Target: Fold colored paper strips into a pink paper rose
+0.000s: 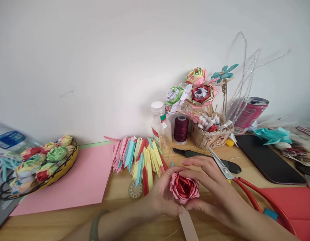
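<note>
Between my two hands sits a paper flower (185, 188) with a dark red centre and pink outer petals, its open face turned up toward me. My left hand (161, 197) is closed round its left side, the thumb low near the front. With fingers curved over the top and the thumb below, my right hand (212, 187) holds the right side. A pale pink paper strip (188, 226) runs down from under the flower near my thumbs; whether it is attached is hidden. Red-handled scissors (229, 173) lie right beside my right hand.
Folded paper strips (129, 152) fan out behind my left hand. Pink sheets (76, 180) and a basket of paper flowers (75, 150) are at left. Behind stand a bottle (162, 129), thread spool (181, 130) and flower basket (211, 139). A utility knife (198, 154) and phone (270, 160) lie at right.
</note>
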`<state>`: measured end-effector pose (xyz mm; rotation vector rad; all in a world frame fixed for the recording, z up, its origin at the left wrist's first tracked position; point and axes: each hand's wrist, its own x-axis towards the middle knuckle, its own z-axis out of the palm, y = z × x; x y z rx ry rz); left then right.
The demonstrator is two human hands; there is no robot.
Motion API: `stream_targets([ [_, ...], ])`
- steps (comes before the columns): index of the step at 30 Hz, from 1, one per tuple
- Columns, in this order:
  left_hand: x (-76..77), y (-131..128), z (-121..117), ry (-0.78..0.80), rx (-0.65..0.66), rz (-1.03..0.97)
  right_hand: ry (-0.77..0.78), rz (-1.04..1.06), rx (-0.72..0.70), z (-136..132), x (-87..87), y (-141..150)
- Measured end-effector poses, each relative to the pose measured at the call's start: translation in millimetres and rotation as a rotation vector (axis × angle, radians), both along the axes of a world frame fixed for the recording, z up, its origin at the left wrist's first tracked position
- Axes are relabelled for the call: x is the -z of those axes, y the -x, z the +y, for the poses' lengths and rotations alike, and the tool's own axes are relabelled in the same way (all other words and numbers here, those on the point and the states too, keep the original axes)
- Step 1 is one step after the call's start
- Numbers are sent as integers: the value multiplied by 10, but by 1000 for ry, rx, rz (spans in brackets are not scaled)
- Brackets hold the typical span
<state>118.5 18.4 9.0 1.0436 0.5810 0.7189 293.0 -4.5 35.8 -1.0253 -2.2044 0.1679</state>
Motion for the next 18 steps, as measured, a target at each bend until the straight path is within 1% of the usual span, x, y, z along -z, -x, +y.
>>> stream_targets([
  [3,45,-17,0,-13,44,-107,59,45,-38,-5,-14,14],
  [4,50,-15,0,-2,96,-118,79,53,-48,-9,-15,19],
  [7,41,7,-7,11,190,-139,130,60,-67,-28,-16,32],
  [10,2,31,-17,21,210,-126,173,59,-80,-52,-47,46],
  [14,-96,36,-31,0,230,-63,235,78,-89,-76,-153,43],
  [16,-147,27,-36,-33,209,-15,190,113,-41,-84,-196,31],
  [18,-185,14,-39,-99,135,36,69,143,36,-95,-209,19],
])
